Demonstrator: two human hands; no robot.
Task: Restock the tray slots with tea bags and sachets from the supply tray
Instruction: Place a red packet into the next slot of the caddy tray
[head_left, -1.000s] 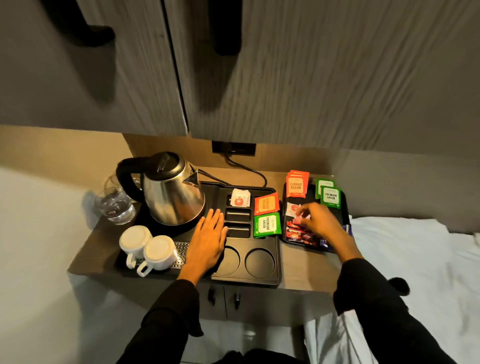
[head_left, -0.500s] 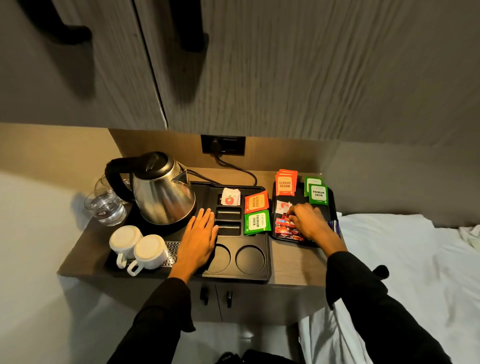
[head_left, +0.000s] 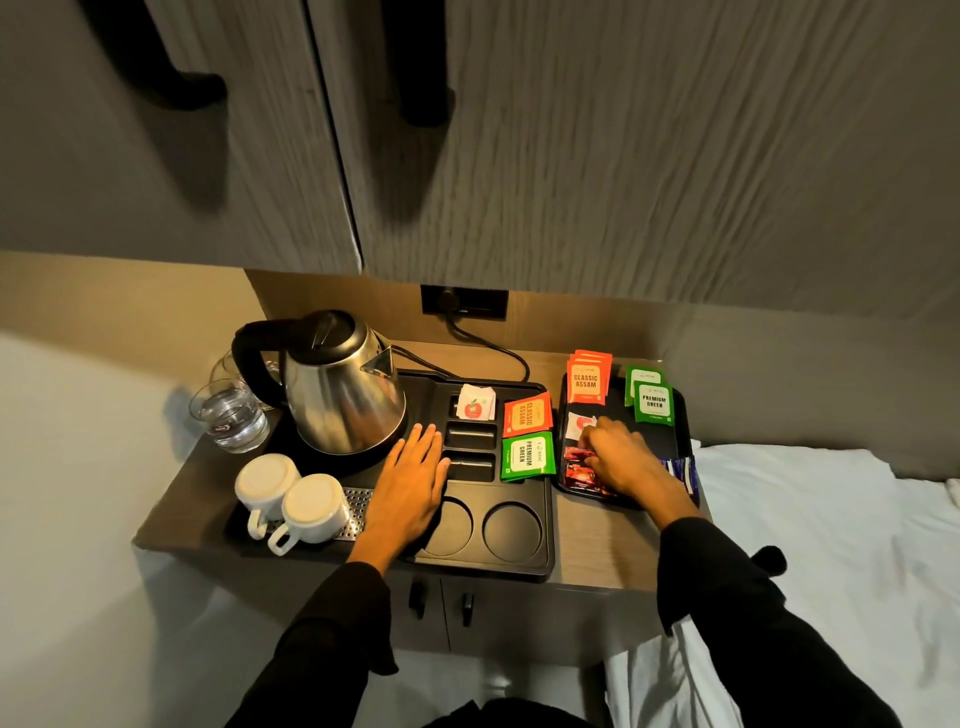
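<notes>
Left hand (head_left: 413, 480) lies flat, fingers spread, on the black plastic slotted tray (head_left: 524, 564) beside the steel kettle (head_left: 343, 387). Right hand (head_left: 621, 460) w/ fingers curled onto the red sachets (head_left: 577, 467) in the black supply tray (head_left: 680, 436); can't tell if pinched. Sachets lie flat at its near-left corner, long axes approx left-right.

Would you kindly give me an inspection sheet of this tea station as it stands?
Surface: wooden counter.
Job's things: black tray, two narrow slots empty; orange tea bag and green tea bag placed; supply tray stocked.
Clutter: kettle, glass, two upturned cups.
Grippers: left hand flat on tray; right hand on red sachets.
Cables: kettle cord plugged in.
Surroundings: cupboard doors, white bedding.
</notes>
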